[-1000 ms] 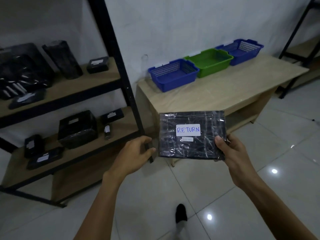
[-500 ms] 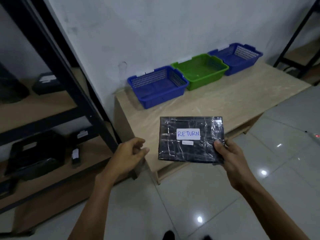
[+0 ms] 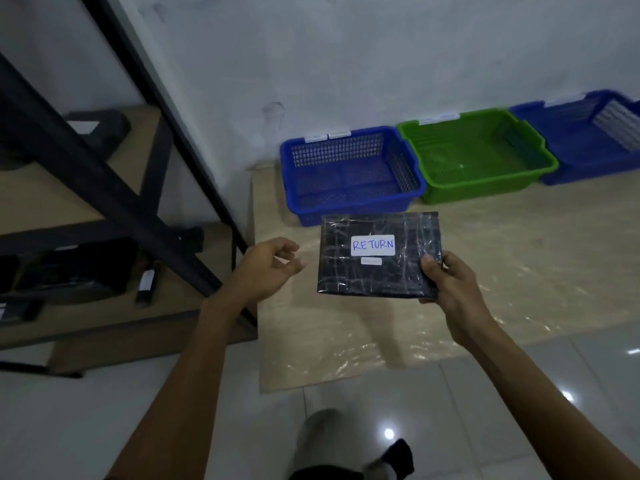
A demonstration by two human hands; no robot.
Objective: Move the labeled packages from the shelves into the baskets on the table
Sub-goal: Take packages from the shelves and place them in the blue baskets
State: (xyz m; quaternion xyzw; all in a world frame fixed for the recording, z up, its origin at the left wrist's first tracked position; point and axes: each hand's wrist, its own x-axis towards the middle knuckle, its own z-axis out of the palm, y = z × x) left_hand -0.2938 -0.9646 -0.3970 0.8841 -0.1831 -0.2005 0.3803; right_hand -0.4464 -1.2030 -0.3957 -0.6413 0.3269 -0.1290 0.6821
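A flat black wrapped package (image 3: 374,275) with a white label reading RETURN is held over the table's near left part, pinched at its right edge by my right hand (image 3: 450,289). To its left, my left hand (image 3: 266,271) hovers with loosely curled fingers, holding nothing and not touching the package. Against the wall on the table (image 3: 519,271) stand three baskets: a blue basket (image 3: 349,202) nearest, just behind the package, a green basket (image 3: 481,181) in the middle and another blue basket (image 3: 588,168) at the right. All look to hold nothing.
A black metal shelf rack (image 3: 114,202) with wooden boards stands at the left, with several black labeled packages (image 3: 79,271) on its shelves. Its upright stands close to the table's left edge. Glossy white floor tiles (image 3: 519,410) lie below, and my foot (image 3: 394,459) shows at the bottom.
I have stepped closer to the table, so the baskets now sit just beyond the package. The package stays in my right hand; my left hand has opened slightly beside it.
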